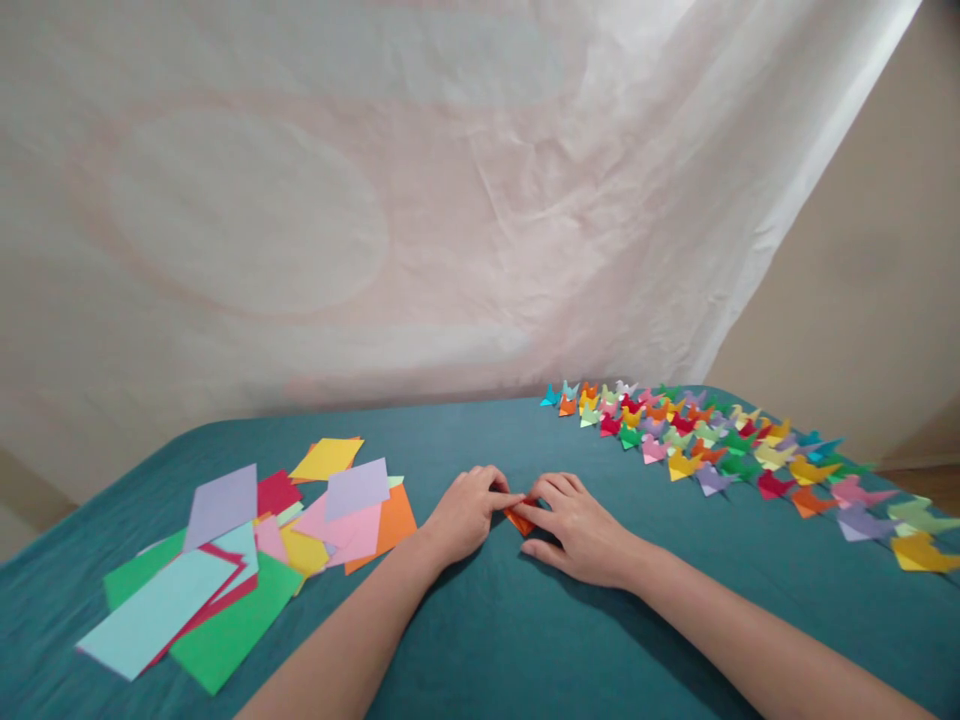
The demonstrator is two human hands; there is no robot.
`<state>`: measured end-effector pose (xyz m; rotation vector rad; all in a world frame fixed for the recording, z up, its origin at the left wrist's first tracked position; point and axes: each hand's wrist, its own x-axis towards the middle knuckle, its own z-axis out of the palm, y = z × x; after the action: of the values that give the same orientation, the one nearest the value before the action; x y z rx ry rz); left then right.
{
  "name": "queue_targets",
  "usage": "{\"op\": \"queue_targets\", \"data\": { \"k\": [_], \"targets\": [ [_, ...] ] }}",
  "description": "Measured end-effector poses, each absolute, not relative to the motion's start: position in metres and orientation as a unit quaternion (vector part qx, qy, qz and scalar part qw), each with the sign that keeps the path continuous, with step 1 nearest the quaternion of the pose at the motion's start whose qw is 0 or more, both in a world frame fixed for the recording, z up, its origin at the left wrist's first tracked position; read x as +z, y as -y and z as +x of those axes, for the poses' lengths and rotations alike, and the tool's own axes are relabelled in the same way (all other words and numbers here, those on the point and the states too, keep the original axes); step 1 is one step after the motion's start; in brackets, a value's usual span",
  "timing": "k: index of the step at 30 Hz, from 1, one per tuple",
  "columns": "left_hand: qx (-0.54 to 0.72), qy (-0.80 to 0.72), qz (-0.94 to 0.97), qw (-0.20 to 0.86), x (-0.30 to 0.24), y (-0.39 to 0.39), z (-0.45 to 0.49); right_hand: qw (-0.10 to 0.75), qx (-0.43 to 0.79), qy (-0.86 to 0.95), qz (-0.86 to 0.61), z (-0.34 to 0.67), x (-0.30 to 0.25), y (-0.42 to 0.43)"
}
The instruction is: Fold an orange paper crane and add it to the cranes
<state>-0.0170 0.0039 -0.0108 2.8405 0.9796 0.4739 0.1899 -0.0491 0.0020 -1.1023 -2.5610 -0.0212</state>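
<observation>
A small folded piece of orange paper lies on the teal cloth in front of me, partly covered by my fingers. From its left side, my left hand grips it; the index finger reaches across its top edge and the other fingers are curled. My right hand rests at the paper's right side. Its index finger lies over the paper, while the thumb stretches out apart from the rest, low over the cloth. The far side of the fold is hidden behind the fingers.
To the left, loose sheets of coloured paper overlap, among them a green sheet, a light blue sheet and a yellow sheet. Rows of folded paper birds stand along the right. A pale curtain hangs behind the table.
</observation>
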Motion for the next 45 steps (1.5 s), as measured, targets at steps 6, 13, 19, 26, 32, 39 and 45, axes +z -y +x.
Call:
{"op": "queue_targets", "data": {
  "k": [6, 13, 19, 26, 32, 39, 45],
  "targets": [
    [0.14, -0.317, 0.938, 0.026, -0.009, -0.004, -0.018, 0.165, -0.005, 0.906, -0.391, 0.19, 0.004, 0.051],
    [0.134, -0.318, 0.938, 0.022, -0.006, -0.004, -0.017, 0.157, -0.004, 0.908, -0.39, 0.19, 0.006, 0.052],
    [0.129, -0.32, 0.938, 0.014, -0.005, -0.003, -0.017, 0.159, 0.001, 0.907, -0.39, 0.189, 0.004, 0.053],
    [0.125, -0.323, 0.938, 0.013, -0.003, -0.002, -0.017, 0.163, 0.009, 0.902, -0.399, 0.188, 0.003, 0.061],
    [0.121, -0.326, 0.937, 0.011, -0.001, -0.002, -0.016, 0.171, 0.038, 0.896, -0.409, 0.194, -0.001, 0.07],
    [0.137, -0.316, 0.939, 0.023, -0.002, -0.002, -0.016, 0.175, 0.07, 0.887, -0.422, 0.196, -0.002, 0.07],
    [0.142, -0.309, 0.94, 0.024, -0.005, -0.002, -0.015, 0.168, 0.059, 0.889, -0.422, 0.194, -0.001, 0.068]
  ]
}}
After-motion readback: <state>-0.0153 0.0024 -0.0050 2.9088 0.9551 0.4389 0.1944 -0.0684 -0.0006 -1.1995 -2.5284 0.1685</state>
